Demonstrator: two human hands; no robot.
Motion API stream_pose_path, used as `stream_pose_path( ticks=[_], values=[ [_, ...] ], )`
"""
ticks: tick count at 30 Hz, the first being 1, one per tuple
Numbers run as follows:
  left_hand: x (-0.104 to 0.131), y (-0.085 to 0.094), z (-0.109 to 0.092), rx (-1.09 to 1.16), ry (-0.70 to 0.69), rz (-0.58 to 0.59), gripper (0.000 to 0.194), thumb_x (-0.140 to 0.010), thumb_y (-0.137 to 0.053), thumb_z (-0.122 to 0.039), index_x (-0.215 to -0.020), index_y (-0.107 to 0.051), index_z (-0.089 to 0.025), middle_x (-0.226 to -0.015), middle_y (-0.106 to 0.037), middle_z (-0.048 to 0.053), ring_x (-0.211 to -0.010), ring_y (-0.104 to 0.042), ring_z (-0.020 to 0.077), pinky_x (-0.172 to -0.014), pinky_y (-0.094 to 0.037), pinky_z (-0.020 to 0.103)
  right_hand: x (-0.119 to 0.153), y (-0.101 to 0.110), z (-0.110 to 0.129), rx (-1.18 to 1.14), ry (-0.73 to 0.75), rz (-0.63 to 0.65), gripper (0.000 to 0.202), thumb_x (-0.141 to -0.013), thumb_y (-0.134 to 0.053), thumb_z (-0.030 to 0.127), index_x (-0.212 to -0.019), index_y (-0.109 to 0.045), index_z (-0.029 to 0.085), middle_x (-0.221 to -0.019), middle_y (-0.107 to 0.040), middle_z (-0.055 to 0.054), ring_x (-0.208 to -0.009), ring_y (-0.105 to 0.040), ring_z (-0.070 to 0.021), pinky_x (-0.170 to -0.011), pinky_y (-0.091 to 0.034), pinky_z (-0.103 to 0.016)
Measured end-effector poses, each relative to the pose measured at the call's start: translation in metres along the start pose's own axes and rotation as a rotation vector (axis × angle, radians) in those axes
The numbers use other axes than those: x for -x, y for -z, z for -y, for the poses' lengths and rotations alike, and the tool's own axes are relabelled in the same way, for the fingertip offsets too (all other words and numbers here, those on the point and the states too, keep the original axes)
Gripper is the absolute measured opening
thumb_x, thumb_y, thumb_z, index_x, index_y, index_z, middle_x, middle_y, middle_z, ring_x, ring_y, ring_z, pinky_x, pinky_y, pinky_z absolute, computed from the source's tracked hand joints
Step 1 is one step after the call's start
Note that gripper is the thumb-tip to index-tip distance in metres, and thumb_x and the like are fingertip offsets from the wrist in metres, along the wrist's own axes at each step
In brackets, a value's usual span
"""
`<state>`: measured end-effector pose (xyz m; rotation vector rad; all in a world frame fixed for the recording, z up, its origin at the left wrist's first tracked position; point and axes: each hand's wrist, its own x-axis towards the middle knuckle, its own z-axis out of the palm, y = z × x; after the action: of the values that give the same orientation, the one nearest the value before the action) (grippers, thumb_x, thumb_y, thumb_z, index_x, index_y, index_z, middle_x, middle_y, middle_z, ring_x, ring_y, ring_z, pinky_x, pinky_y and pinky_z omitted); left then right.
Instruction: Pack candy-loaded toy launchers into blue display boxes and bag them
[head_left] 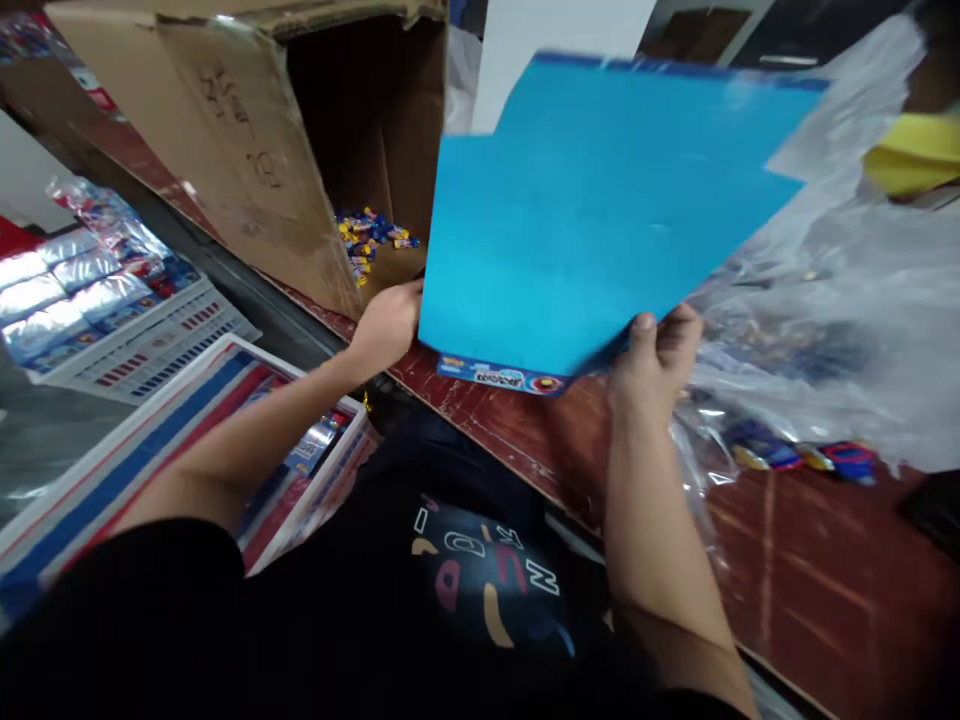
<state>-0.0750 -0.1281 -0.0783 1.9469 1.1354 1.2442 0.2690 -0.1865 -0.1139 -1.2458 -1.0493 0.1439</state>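
At the far left, silver packets [75, 285] lie in rows upon a white printed carton [161, 345]. Just beside it, nearer to the person, there is an open striped box [161, 435], with stripes of red, white and blue; the left forearm passes over it. Further to the right, a large cardboard box [247, 200] is turned with its opening toward the person, and dark handwriting is on its side. Inside, small blue and yellow pieces [364, 240] lie scattered at the bottom.

The left hand [386, 325] is near this opening, at the left edge of the blue sheet [592, 215]. Its fingertips are hidden there, so I cannot tell if they are closed on something. The sheet is held tilted above the red-brown table [825, 570], in front of the person, its plain side showing and a printed strip along its lower edge. The right hand [652, 365] clamps this sheet at the lower right edge, with the thumb on the near face.

At the right, clear plastic [840, 330] spreads over the table, and a yellow object [915, 155] is behind it.
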Motion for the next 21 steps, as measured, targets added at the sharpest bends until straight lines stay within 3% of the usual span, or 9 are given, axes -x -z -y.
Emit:
stream_pose_path(
  ticks=[3,6,9,11,13,15,17,19,21],
  values=[
    [0.019,0.004,0.023,0.016,0.033,-0.151,0.056,-0.112,-0.05,-0.065,-0.144,-0.059,-0.019,-0.152,-0.063,0.018,-0.143,-0.061,0.0279,-0.13,-0.043,0.046,0.014,-0.04,-0.005,0.04,0.059,-0.055,0.06,-0.097,-0.049,0.076,-0.131,-0.052,0.027,-0.123,-0.059,-0.01,-0.125,-0.062,-0.0318,-0.117,-0.048,-0.06],
    [0.029,-0.012,0.025,0.103,0.057,-0.24,0.073,-0.109,-0.047,-0.076,-0.159,-0.039,-0.023,-0.166,-0.049,0.02,-0.156,-0.051,0.0284,-0.133,-0.039,0.043,0.021,-0.052,0.006,0.058,0.1,-0.024,0.055,-0.101,-0.045,0.071,-0.134,-0.051,0.027,-0.125,-0.054,-0.012,-0.132,-0.057,-0.0334,-0.123,-0.043,-0.058],
    [0.013,-0.022,0.013,0.027,0.018,-0.339,0.1,-0.097,-0.063,-0.085,-0.167,-0.024,-0.025,-0.177,-0.032,0.021,-0.172,-0.026,0.0344,-0.141,-0.026,0.048,0.022,-0.055,0.019,0.066,0.128,-0.004,0.051,-0.103,-0.046,0.065,-0.137,-0.053,0.027,-0.129,-0.051,-0.014,-0.137,-0.053,-0.0376,-0.126,-0.039,-0.059],
    [-0.004,-0.018,0.005,-0.098,-0.006,-0.43,0.118,-0.088,-0.07,-0.091,-0.171,-0.018,-0.026,-0.181,-0.022,0.017,-0.176,-0.006,0.0379,-0.144,-0.018,0.053,0.022,-0.058,0.024,0.075,0.151,-0.002,0.048,-0.103,-0.047,0.063,-0.138,-0.054,0.03,-0.131,-0.05,-0.014,-0.139,-0.051,-0.0392,-0.126,-0.039,-0.06],
    [-0.02,-0.01,-0.001,-0.17,-0.006,-0.488,0.123,-0.084,-0.069,-0.095,-0.172,-0.018,-0.027,-0.182,-0.018,0.013,-0.175,0.003,0.04,-0.144,-0.015,0.055,0.023,-0.065,0.022,0.08,0.15,0.001,0.048,-0.103,-0.046,0.063,-0.14,-0.053,0.034,-0.134,-0.049,-0.013,-0.142,-0.048,-0.0392,-0.125,-0.039,-0.061],
    [-0.031,-0.005,-0.002,-0.109,0.004,-0.472,0.12,-0.084,-0.069,-0.096,-0.17,-0.022,-0.027,-0.179,-0.024,0.014,-0.175,-0.004,0.0398,-0.143,-0.018,0.055,0.024,-0.074,0.017,0.071,0.119,0.009,0.057,-0.102,-0.042,0.069,-0.146,-0.048,0.033,-0.135,-0.048,-0.013,-0.142,-0.048,-0.0385,-0.124,-0.04,-0.062],
    [-0.037,-0.004,0.002,0.037,0.004,-0.42,0.116,-0.081,-0.07,-0.097,-0.164,-0.027,-0.028,-0.173,-0.034,0.016,-0.171,-0.019,0.0383,-0.14,-0.027,0.053,0.026,-0.083,0.01,0.044,0.059,0.058,0.079,-0.095,-0.037,0.086,-0.151,-0.043,0.03,-0.135,-0.051,-0.016,-0.138,-0.053,-0.0387,-0.122,-0.042,-0.063],
    [-0.039,-0.004,0.009,0.174,0.002,-0.354,0.113,-0.077,-0.071,-0.099,-0.158,-0.035,-0.029,-0.163,-0.046,0.017,-0.164,-0.036,0.0376,-0.134,-0.039,0.051,0.029,-0.088,0.004,0.0,-0.034,0.176,0.108,-0.078,-0.041,0.105,-0.153,-0.044,0.027,-0.135,-0.056,-0.018,-0.135,-0.056,-0.0401,-0.118,-0.045,-0.063],
    [-0.038,-0.006,0.02,0.276,0.033,-0.227,0.109,-0.074,-0.071,-0.101,-0.153,-0.045,-0.03,-0.151,-0.058,0.015,-0.155,-0.051,0.0374,-0.124,-0.051,0.049,0.031,-0.091,-0.002,-0.059,-0.141,0.322,0.126,-0.058,-0.051,0.114,-0.149,-0.052,0.026,-0.134,-0.062,-0.02,-0.134,-0.059,-0.0412,-0.112,-0.051,-0.06]
  ],
)
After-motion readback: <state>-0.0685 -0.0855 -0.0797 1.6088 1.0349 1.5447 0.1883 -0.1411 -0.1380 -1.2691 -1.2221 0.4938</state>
